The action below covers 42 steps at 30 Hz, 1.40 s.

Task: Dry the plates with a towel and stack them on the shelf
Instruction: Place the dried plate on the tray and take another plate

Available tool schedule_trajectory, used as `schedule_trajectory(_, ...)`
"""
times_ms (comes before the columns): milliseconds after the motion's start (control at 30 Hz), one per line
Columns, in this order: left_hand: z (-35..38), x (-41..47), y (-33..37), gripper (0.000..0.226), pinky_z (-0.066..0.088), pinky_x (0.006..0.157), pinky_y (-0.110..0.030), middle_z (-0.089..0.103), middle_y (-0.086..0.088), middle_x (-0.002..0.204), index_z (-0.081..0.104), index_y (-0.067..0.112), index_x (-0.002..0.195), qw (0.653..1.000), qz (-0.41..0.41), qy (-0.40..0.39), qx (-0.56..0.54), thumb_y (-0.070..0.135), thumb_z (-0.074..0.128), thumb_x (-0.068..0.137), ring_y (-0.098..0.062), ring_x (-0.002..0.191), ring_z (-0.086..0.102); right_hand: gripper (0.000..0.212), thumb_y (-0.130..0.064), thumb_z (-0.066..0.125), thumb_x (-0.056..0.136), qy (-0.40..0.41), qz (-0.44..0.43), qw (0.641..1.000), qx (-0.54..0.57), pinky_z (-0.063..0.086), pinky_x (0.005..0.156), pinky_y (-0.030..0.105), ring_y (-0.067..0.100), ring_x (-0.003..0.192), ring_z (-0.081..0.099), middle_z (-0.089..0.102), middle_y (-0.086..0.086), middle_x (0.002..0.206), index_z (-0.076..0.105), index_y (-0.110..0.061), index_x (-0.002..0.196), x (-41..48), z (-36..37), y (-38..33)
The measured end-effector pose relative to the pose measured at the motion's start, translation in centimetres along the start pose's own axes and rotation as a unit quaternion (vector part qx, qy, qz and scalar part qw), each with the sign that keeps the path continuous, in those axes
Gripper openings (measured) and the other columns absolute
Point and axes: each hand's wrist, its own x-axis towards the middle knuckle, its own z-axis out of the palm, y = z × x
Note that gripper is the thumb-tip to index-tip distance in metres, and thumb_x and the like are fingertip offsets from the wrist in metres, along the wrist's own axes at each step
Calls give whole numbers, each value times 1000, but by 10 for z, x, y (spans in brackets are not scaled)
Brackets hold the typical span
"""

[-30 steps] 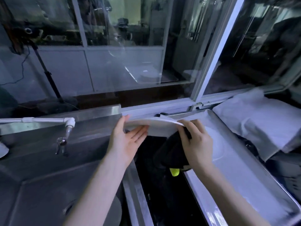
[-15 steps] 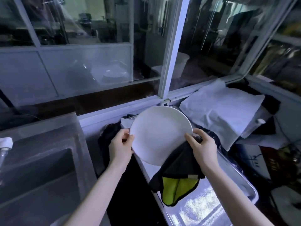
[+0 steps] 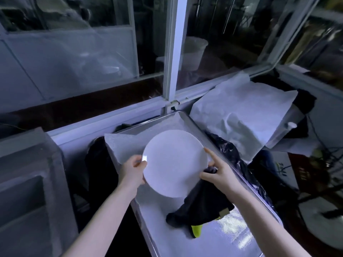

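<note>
Over the left edge of the tray (image 3: pixel 232 236), the left hand (image 3: pixel 133 171) is gripping the left rim of the plate (image 3: pixel 175 164) with curled fingers. The plate is round, white and smooth, and it is hanging over the middle of the tray. Over the tray's right side, the right hand (image 3: pixel 220 173) is pinching the soft black towel (image 3: pixel 202 206) against the plate's right rim, one finger lying straight. The tray is shiny metal.
</note>
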Motion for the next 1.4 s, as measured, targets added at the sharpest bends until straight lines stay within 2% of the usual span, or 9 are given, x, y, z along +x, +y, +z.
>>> schedule_trajectory(133, 5, 15, -7, 30, 60, 65, -40, 74, 7, 81, 69, 31, 83, 998, 1, 7, 55, 7, 57, 95, -21, 77, 66, 74, -9, 74, 67, -10, 38, 999, 1, 42, 62, 15, 5, 55, 44, 49, -14, 58, 51, -49, 126, 29, 13, 21)
schedule_trajectory(300, 8, 30, -12, 46, 59, 82, -56, 74, -12, 87, 72, 39, 77, 987, 19, -5, 162, -3, 56, 84, -35, 86, 69, 75, -5, 72, 73, -16, 82, 996, -42, 42, 65, 24, 7, 57, 50, 52, -8, 60, 49, -35, 138, 56, 28, 36)
schedule_trajectory(433, 15, 39, -15, 28, 57, 79, -49, 72, -13, 85, 73, 14, 98, 961, 45, -7, 274, -3, 57, 83, -40, 87, 65, 76, -7, 70, 73, -11, 97, 991, -93, 40, 59, 18, 5, 57, 51, 53, -10, 58, 47, -32, 141, 68, 31, 41)
schedule_trajectory(600, 21, 44, -16, 21, 42, 61, -28, 66, -10, 97, 71, 17, 98, 934, 38, 6, 354, 5, 59, 86, -27, 85, 62, 75, -19, 69, 76, -16, 100, 982, -160, 48, 72, 28, 16, 83, 61, 64, -8, 79, 42, -37, 143, 77, 31, 40)
schedule_trajectory(767, 23, 45, -15, 24, 50, 81, -34, 56, -7, 101, 71, 23, 104, 930, 47, -3, 365, 7, 60, 89, -24, 84, 60, 68, -19, 59, 79, 6, 100, 963, -252, 51, 76, 32, 26, 88, 61, 59, 2, 101, 40, -39, 142, 81, 33, 37)
schedule_trajectory(1000, 31, 38, -18, 19, 29, 46, -11, 48, -4, 102, 58, 25, 85, 932, 66, 33, 356, 7, 58, 91, -3, 58, 47, 65, -22, 62, 80, -9, 74, 959, -272, 51, 86, 31, 26, 98, 63, 49, 4, 112, 46, -36, 142, 83, 40, 31)
schedule_trajectory(1133, 26, 35, -22, 22, 33, 58, -9, 50, -6, 104, 68, 16, 111, 940, 71, 21, 333, 9, 59, 93, -5, 69, 47, 63, -19, 64, 78, -9, 31, 968, -250, 44, 75, 21, 14, 88, 61, 51, -2, 105, 52, -38, 137, 68, 43, 23)
schedule_trajectory(1233, 14, 27, -21, 39, 40, 84, -24, 53, -6, 107, 64, 20, 131, 957, 73, 23, 279, 15, 65, 93, -14, 87, 53, 61, -16, 68, 73, -27, -17, 979, -204, 39, 71, 6, -4, 76, 55, 55, -8, 93, 59, -37, 129, 54, 50, 3)
schedule_trajectory(1400, -36, 2, -25, 26, 47, 76, -15, 70, -1, 100, 71, 24, 117, 975, 99, 79, 180, 13, 67, 93, -3, 80, 62, 52, -12, 69, 72, -94, -98, 978, -158, 39, 75, 7, 1, 84, 58, 62, -11, 90, 66, -36, 118, 27, 85, -51)
